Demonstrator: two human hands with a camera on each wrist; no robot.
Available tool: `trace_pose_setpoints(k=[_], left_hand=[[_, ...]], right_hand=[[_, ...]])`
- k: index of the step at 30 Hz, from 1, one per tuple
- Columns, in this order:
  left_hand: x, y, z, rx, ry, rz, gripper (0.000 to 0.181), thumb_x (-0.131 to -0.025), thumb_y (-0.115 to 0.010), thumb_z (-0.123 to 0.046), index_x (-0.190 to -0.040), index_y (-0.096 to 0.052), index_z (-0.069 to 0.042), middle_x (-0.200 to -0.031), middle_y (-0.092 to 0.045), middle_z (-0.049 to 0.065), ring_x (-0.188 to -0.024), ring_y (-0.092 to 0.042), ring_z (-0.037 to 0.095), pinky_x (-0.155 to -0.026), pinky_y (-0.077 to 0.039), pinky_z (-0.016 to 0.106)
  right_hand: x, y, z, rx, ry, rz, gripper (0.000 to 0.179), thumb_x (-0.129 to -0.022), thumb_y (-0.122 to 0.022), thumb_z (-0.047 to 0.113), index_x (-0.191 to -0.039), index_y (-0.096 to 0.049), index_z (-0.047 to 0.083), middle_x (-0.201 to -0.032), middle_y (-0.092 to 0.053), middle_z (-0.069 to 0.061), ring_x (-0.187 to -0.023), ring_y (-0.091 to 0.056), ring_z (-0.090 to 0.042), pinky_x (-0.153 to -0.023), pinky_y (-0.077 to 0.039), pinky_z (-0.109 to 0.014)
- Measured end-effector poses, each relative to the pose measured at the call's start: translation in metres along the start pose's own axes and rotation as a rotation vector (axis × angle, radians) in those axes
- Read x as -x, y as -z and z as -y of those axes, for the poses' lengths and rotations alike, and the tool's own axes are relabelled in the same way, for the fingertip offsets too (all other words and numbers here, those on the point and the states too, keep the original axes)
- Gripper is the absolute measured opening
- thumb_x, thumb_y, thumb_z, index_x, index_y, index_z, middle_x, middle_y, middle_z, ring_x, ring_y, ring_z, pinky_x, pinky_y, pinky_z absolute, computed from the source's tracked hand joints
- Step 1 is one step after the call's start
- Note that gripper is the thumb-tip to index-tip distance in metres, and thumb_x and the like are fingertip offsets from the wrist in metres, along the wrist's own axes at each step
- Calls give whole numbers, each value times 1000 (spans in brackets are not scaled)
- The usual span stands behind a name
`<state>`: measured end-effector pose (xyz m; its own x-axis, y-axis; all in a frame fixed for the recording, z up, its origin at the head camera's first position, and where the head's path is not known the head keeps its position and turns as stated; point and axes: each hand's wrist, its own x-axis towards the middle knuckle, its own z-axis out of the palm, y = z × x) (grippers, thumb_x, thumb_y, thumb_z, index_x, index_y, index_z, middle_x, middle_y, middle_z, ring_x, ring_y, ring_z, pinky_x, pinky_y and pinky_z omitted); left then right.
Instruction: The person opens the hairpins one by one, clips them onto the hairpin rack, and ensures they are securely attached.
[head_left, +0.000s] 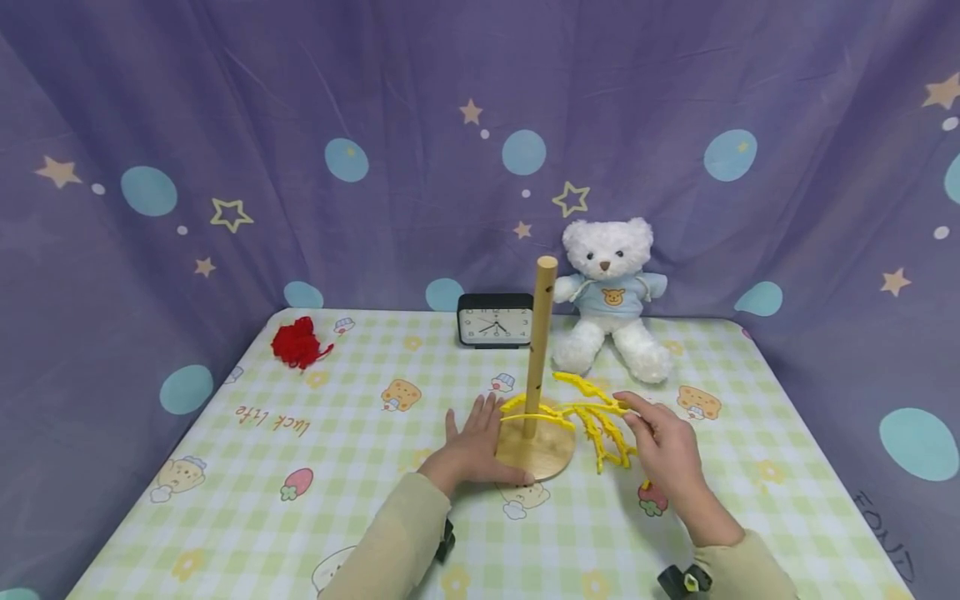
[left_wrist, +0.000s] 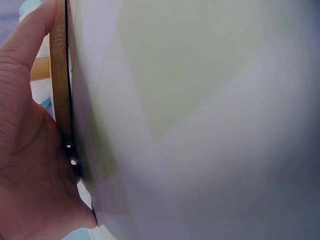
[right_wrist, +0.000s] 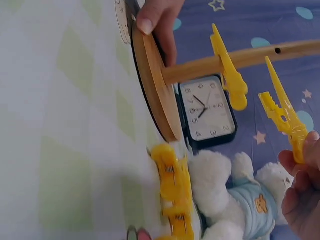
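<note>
A wooden post (head_left: 539,350) stands upright on a round wooden base (head_left: 552,454). My left hand (head_left: 474,446) rests at the base's left side, fingers spread and fairly straight, thumb along its front edge. In the left wrist view, the thumb (left_wrist: 30,35) touches the wooden rim. With thumb and fingertips, my right hand (head_left: 666,442) pinches a thin yellow plastic piece (right_wrist: 295,132) with a pointed tip, right of the post. Another yellow piece (right_wrist: 230,70) crosses the post low down; whether it is attached, I cannot tell. More yellow jointed pieces (right_wrist: 172,190) lie near the base.
Behind the post stand a black-framed clock (head_left: 495,322) and a white teddy bear (head_left: 611,300) in a blue shirt. A tangle of red yarn (head_left: 298,342) lies at the back left. The checked tablecloth (head_left: 225,517) ends at a purple curtain (head_left: 412,125).
</note>
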<state>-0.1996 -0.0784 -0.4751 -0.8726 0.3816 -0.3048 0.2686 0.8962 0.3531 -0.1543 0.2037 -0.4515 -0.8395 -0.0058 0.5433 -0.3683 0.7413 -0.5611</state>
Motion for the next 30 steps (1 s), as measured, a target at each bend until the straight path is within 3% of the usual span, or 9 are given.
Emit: trace_pose_setpoints(k=[21,30], left_hand=[[-2,-1,0,-17,10,10,132,-65,-62,-83,-157,-4,-9,-164,7,8,-149,8,25,-111,7,64],[-2,-2,1,-27,5,9,131,-67,-62,-82,-157,-5,-8,-163,8,8,-149,10,25,-111,8,64]], right_hand=[[-15,-47,24,-52,140,22,28,-85,-72,5,-111,-75,16,-64,-48,9,-55,-37,-6,-47,-36,-23],[-14,-52,25,-100,97,116,30,-88,-70,4,-115,-73,15,-73,-58,5,-60,-41,-7,-51,-39,-24]])
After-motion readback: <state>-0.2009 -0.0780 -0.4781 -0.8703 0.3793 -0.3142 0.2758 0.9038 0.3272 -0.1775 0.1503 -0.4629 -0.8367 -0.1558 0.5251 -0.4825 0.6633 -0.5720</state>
